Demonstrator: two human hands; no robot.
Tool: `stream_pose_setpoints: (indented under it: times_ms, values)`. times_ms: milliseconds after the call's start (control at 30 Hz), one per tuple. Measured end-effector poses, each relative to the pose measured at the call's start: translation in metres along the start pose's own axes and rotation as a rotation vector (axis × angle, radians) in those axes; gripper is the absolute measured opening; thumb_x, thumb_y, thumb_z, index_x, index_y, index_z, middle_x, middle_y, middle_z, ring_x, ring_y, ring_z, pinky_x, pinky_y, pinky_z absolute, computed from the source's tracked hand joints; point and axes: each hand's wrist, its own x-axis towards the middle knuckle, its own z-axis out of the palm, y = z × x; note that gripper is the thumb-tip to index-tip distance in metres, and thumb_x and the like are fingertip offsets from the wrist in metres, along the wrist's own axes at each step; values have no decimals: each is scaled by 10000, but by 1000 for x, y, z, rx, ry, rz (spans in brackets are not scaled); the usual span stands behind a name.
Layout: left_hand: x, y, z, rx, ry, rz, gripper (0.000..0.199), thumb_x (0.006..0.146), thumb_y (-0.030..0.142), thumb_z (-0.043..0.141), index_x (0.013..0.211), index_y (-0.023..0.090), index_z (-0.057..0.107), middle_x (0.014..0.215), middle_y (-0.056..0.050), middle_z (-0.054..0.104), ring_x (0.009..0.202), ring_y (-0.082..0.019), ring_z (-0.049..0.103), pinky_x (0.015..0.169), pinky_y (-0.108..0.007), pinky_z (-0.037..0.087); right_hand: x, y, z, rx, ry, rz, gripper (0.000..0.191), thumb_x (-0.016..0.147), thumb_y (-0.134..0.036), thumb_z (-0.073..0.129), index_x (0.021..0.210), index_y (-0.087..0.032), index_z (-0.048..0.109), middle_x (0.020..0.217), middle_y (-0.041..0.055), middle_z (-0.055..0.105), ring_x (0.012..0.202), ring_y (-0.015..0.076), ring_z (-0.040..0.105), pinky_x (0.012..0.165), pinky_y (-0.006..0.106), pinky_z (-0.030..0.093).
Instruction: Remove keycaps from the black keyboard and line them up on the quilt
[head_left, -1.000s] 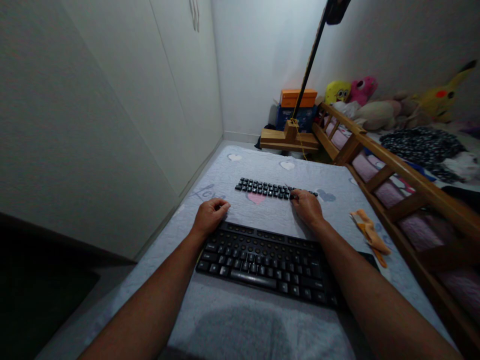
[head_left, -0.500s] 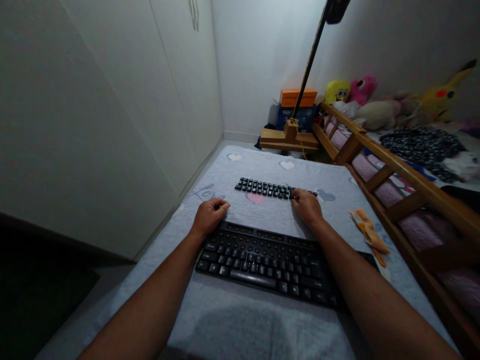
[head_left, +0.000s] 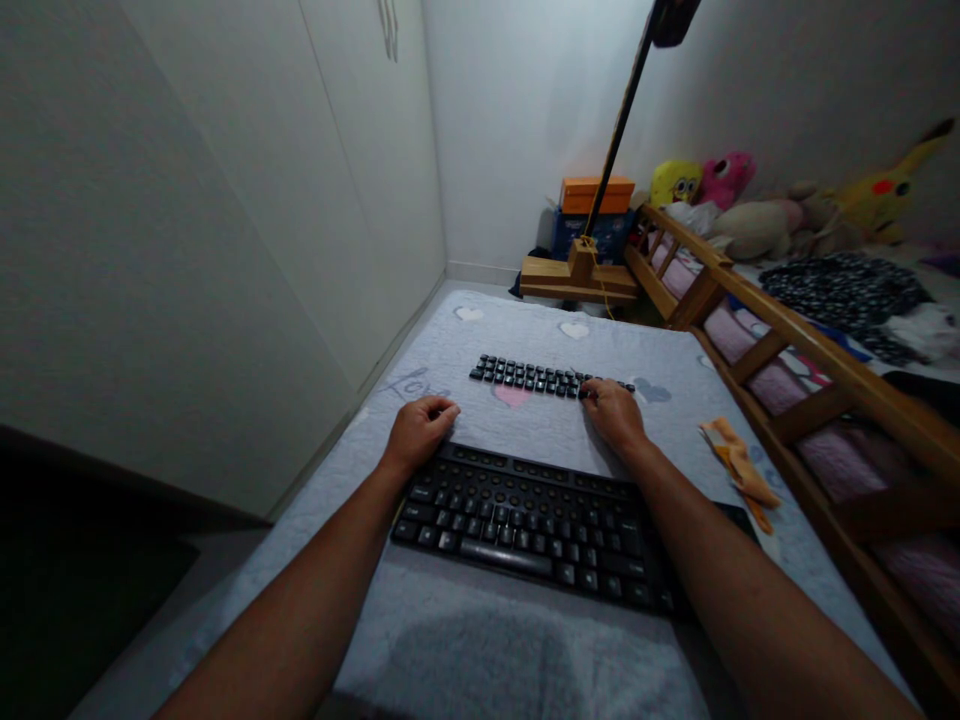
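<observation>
Some keycaps (head_left: 530, 384) hidden by right hand (head_left: 613, 408), left hand (head_left: 418, 430) curled, both grips unclear

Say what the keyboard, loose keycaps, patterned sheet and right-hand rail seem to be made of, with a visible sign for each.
Keyboard: likely hard black plastic, semi-gloss; its space bar catches light.
Loose keycaps: probably similar glossy plastic, showing small highlights.
Patterned sheet: apparently matt fabric, finely wrinkled; fibre unclear.
Right-hand rail: seemingly varnished wood, brown with a sheen.
</observation>
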Motion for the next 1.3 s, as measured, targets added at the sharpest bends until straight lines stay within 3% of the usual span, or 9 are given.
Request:
stream_pose_setpoints:
  times_ms: [533, 967, 1133, 1300]
  values:
    - [0, 2, 0, -6, 1, -4, 319, 783, 434, 569, 796, 154, 720, 796, -51, 729, 725, -190, 640, 686, -276, 474, 1, 2, 3, 60, 19, -9, 246, 834, -149, 551, 1006, -217, 713, 1039, 56, 697, 954, 183, 620, 846, 253, 437]
    - [0, 0, 0, 6, 9, 2, 316, 790, 436, 574, 796, 154, 717, 779, -47, 722, 722, -190, 640, 693, -279, 471, -1, 2, -1, 106, 56, -2, 151, 788, -135, 564, 863, -184, 686, 926, 68, 674, 871, 193, 595, 789, 267, 411]
    - [1, -3, 1, -2, 1, 4, 330, 794, 448, 572, 806, 150, 714, 776, -49, 721, 722, -191, 645, 687, -278, 477, -2, 2, -17, 192, 110, 15, 108, 789, -228, 583, 776, -170, 673, 874, 78, 659, 835, 202, 585, 779, 284, 414]
    - [1, 0, 0, -7, 3, -5, 338, 779, 455, 579, 795, 145, 714, 769, -49, 720, 711, -189, 641, 686, -277, 473, -11, -1, -57, 357, 193, 42, 362, 886, -356, 423, 639, -169, 610, 704, 78, 629, 703, 191, 581, 709, 294, 433]
